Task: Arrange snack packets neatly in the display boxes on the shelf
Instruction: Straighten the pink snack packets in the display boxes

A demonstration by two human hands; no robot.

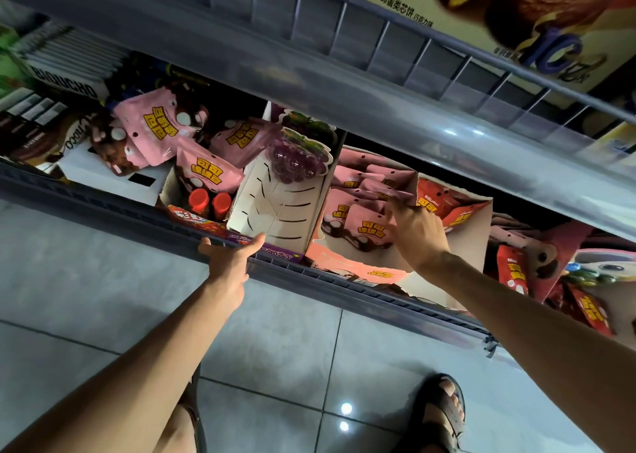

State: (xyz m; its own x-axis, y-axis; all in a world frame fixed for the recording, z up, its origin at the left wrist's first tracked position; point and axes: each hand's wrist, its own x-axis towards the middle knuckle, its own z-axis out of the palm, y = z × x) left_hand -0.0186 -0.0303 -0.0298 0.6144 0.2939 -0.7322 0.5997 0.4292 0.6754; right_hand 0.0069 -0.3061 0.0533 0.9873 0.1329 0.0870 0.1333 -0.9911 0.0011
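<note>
Several pink snack packets [370, 227] stand in a pink display box [347, 263] on the lower shelf. My right hand [418, 234] reaches into that box and its fingers pinch a pink packet [385, 191] near the back. My left hand [229, 256] rests at the shelf's front edge, thumb out, touching the front of an empty white box with grape artwork [275, 208]. More pink packets [158, 132] lie loose in a heap to the left, across a white box [106, 180].
Red packets [461, 217] fill a box to the right, with more red ones [514, 272] beyond. Two red-capped bottles [210, 203] stand left of the grape box. An upper shelf rail [378, 84] overhangs. Grey floor tiles and my sandalled foot [438, 414] lie below.
</note>
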